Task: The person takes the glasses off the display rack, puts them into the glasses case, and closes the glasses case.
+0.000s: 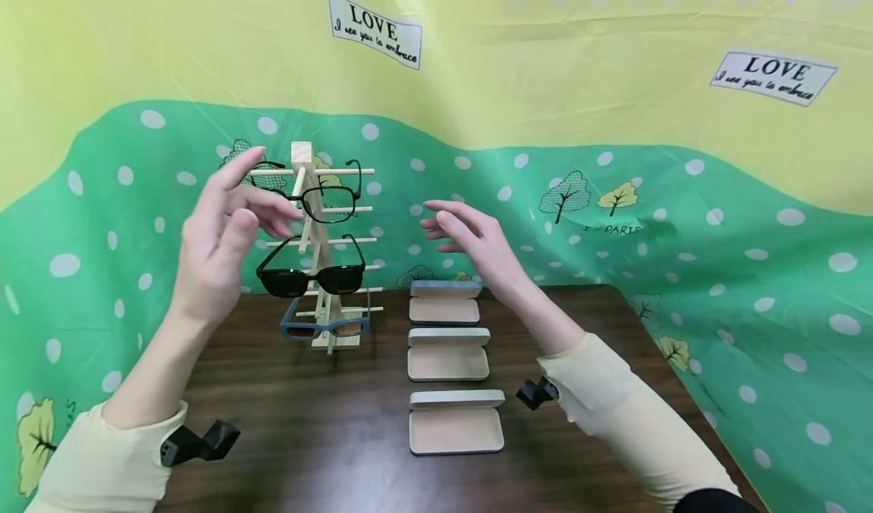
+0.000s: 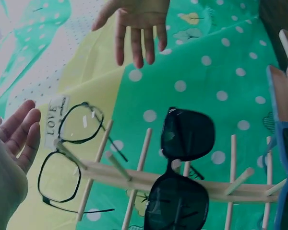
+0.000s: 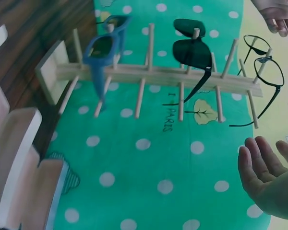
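On a wooden display rack [image 1: 320, 259] hang black-framed clear eyeglasses [image 1: 330, 204] at the top, black sunglasses [image 1: 312, 279] in the middle and blue-framed glasses [image 1: 326, 328] low down. My left hand [image 1: 221, 233] is raised beside the rack's top, its fingers relaxed and overlapping the eyeglasses' left lens in the head view. In the left wrist view that hand [image 2: 17, 143] is apart from the frame and holds nothing. To the right of the rack my right hand [image 1: 474, 240] hovers in the air with loosely extended fingers, empty, above the farthest glasses case [image 1: 445, 310].
Three glasses cases stand with lids up in a column on the dark wooden table [image 1: 293, 422]; the middle case [image 1: 448, 363] and the nearest case [image 1: 456, 430] are pale. A patterned green and yellow cloth [image 1: 477, 179] hangs behind and along the sides.
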`<act>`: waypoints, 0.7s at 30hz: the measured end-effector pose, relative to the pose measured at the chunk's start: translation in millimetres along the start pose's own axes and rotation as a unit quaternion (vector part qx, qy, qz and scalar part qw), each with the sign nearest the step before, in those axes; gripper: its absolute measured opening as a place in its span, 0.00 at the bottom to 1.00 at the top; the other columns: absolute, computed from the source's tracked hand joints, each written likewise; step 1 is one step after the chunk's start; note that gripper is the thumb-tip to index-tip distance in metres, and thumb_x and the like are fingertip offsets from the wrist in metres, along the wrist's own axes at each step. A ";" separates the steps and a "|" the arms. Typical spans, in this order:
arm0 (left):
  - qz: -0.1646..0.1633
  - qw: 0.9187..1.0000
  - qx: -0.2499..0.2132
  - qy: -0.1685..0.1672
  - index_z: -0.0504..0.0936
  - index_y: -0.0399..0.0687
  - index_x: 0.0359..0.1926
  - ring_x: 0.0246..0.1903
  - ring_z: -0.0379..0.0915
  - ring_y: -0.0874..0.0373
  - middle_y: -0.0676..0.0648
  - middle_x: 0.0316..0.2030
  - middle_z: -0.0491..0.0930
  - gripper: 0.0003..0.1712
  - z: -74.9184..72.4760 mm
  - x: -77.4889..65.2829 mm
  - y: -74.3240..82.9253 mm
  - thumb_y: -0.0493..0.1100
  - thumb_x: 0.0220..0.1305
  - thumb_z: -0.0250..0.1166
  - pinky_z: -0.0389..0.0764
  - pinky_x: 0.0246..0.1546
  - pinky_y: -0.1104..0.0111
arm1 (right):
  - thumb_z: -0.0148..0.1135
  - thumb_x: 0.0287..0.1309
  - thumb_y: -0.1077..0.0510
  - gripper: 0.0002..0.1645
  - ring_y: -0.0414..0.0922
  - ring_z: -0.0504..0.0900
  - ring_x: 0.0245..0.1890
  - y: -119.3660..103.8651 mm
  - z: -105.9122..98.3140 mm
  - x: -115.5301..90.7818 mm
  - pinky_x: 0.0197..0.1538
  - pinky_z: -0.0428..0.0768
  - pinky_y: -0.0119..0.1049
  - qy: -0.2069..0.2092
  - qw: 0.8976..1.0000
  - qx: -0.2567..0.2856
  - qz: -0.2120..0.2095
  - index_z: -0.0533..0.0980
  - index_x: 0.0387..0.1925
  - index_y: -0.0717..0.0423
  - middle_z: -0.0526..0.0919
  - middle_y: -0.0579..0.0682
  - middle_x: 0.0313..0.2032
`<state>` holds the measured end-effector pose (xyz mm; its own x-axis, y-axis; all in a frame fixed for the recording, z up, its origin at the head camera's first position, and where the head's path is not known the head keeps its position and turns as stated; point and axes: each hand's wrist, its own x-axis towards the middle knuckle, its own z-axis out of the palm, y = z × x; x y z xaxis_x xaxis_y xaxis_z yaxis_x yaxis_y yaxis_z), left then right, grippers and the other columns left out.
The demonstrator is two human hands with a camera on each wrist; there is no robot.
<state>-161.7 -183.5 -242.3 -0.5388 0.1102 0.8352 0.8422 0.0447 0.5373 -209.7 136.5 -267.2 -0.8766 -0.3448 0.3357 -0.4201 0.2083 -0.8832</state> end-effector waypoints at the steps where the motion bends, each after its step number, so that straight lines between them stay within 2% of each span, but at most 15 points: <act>1: -0.001 1.000 -0.015 0.013 0.66 0.36 0.73 0.30 0.82 0.60 0.50 0.38 0.89 0.30 -2.5 1.7 -0.8 0.50 0.80 0.53 0.80 0.40 0.73 | 0.51 0.76 0.43 0.26 0.52 0.85 0.58 -2.1 1.3 2.4 0.59 0.85 0.46 0.000 1.000 0.011 0.007 0.76 0.66 0.47 0.85 0.57 0.56; 4: -0.014 0.997 -0.062 0.052 0.68 0.35 0.70 0.27 0.81 0.58 0.46 0.35 0.89 0.28 -8.9 6.1 -4.6 0.48 0.80 0.52 0.80 0.37 0.72 | 0.51 0.76 0.42 0.26 0.56 0.85 0.57 -5.7 5.2 9.8 0.58 0.85 0.44 0.003 0.999 0.037 0.024 0.77 0.64 0.48 0.86 0.58 0.55; 6: -0.031 0.991 -0.100 0.078 0.68 0.34 0.69 0.25 0.80 0.56 0.44 0.32 0.88 0.28 -12.5 8.8 -7.3 0.49 0.80 0.52 0.80 0.34 0.71 | 0.51 0.75 0.42 0.26 0.58 0.85 0.56 -8.3 8.3 13.8 0.57 0.86 0.44 0.006 0.998 0.053 0.033 0.78 0.63 0.50 0.86 0.58 0.53; 9: -0.059 0.978 -0.153 0.129 0.69 0.32 0.67 0.21 0.76 0.55 0.43 0.28 0.86 0.29 -17.8 11.7 -11.3 0.50 0.78 0.54 0.78 0.28 0.70 | 0.51 0.76 0.43 0.25 0.58 0.85 0.55 -8.8 14.2 18.4 0.56 0.86 0.45 0.010 0.997 0.069 0.043 0.79 0.62 0.52 0.86 0.59 0.51; 11: -0.077 0.967 -0.173 0.171 0.71 0.31 0.65 0.18 0.73 0.55 0.43 0.25 0.84 0.28 -22.4 12.6 -12.9 0.50 0.77 0.56 0.74 0.25 0.71 | 0.51 0.76 0.44 0.25 0.56 0.86 0.54 -9.1 18.9 21.3 0.56 0.86 0.46 0.009 0.996 0.076 0.048 0.79 0.61 0.53 0.86 0.61 0.51; 15: -0.109 0.953 -0.157 0.236 0.75 0.33 0.62 0.17 0.68 0.56 0.45 0.21 0.81 0.26 -30.8 11.1 -15.7 0.50 0.76 0.56 0.69 0.21 0.73 | 0.51 0.76 0.43 0.25 0.54 0.87 0.52 -8.9 28.0 26.5 0.56 0.86 0.46 -0.003 0.995 0.086 0.057 0.79 0.60 0.54 0.86 0.62 0.52; 17: -0.128 0.949 -0.151 0.246 0.75 0.34 0.62 0.18 0.67 0.55 0.46 0.22 0.81 0.25 -33.3 10.1 -17.7 0.50 0.76 0.56 0.69 0.21 0.73 | 0.51 0.76 0.43 0.25 0.53 0.87 0.52 -8.9 31.0 28.4 0.56 0.86 0.46 -0.008 0.994 0.090 0.062 0.79 0.60 0.53 0.86 0.63 0.52; 21: -0.158 0.945 -0.149 0.244 0.74 0.36 0.63 0.20 0.68 0.56 0.45 0.23 0.80 0.24 -36.1 11.2 -23.9 0.49 0.77 0.54 0.71 0.23 0.73 | 0.52 0.76 0.41 0.25 0.51 0.88 0.50 -8.3 33.7 31.8 0.54 0.87 0.43 -0.004 0.993 0.097 0.071 0.79 0.59 0.53 0.86 0.63 0.52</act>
<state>-188.6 -219.2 -241.6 -0.7690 -0.3356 0.5441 0.6339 -0.2898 0.7171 -226.2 93.0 -260.2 -0.9213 -0.3323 0.2018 -0.2390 0.0747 -0.9681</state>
